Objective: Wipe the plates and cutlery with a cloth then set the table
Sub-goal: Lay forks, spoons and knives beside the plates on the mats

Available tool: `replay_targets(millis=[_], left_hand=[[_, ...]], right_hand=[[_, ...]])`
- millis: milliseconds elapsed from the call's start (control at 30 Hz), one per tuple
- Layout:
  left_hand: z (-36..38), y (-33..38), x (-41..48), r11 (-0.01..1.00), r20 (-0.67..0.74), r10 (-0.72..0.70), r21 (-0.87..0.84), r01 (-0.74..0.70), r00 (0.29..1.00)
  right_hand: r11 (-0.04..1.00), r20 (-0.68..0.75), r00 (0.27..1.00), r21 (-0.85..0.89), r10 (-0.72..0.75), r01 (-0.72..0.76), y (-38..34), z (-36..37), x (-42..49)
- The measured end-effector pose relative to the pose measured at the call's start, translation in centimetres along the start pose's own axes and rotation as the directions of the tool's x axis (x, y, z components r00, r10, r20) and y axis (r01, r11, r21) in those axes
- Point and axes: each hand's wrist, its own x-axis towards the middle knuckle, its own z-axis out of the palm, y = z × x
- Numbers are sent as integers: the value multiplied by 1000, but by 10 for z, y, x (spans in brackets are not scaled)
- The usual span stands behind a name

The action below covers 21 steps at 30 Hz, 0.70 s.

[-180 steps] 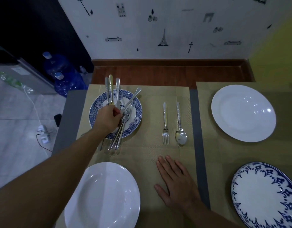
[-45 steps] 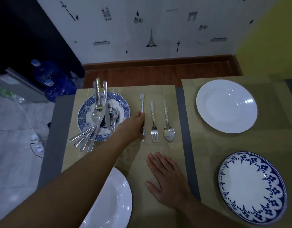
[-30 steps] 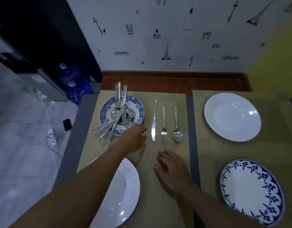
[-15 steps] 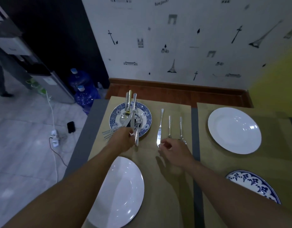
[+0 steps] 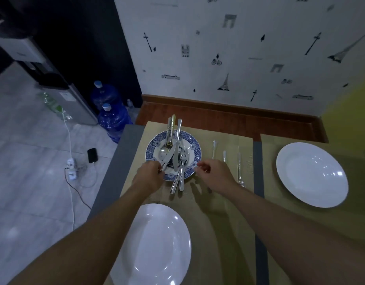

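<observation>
A blue patterned plate at the far left of the mat holds a pile of cutlery; some handles stick out past its near rim. My left hand is at the plate's left rim, with its fingers curled round cutlery handles there. My right hand is at the plate's right rim, its fingertips pinched on the edge. A knife, a fork and a spoon lie side by side to the right, partly hidden by my right hand. No cloth is in view.
A white plate sits near me on the left mat and another white plate on the right mat. Left of the table's edge are the floor, water bottles, a power strip and a phone.
My left hand left the laid-out knife and went back to the cutlery on the blue plate. My right hand lifted off the mat and moved left to the plate's right rim.
</observation>
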Motion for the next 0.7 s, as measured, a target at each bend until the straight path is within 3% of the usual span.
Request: replay_targets(millis=[400, 567, 700], left_hand=[[-2, -21, 18, 997, -5, 81, 1, -81, 997], [-1, -26, 20, 995, -12, 101, -23, -101, 995], [-1, -29, 20, 994, -91, 86, -54, -91, 992]], right_hand=[[991, 95, 989, -73, 115, -109, -10, 28, 51], [989, 62, 987, -37, 145, -143, -6, 35, 50], [990, 65, 987, -20, 144, -143, -5, 35, 46]])
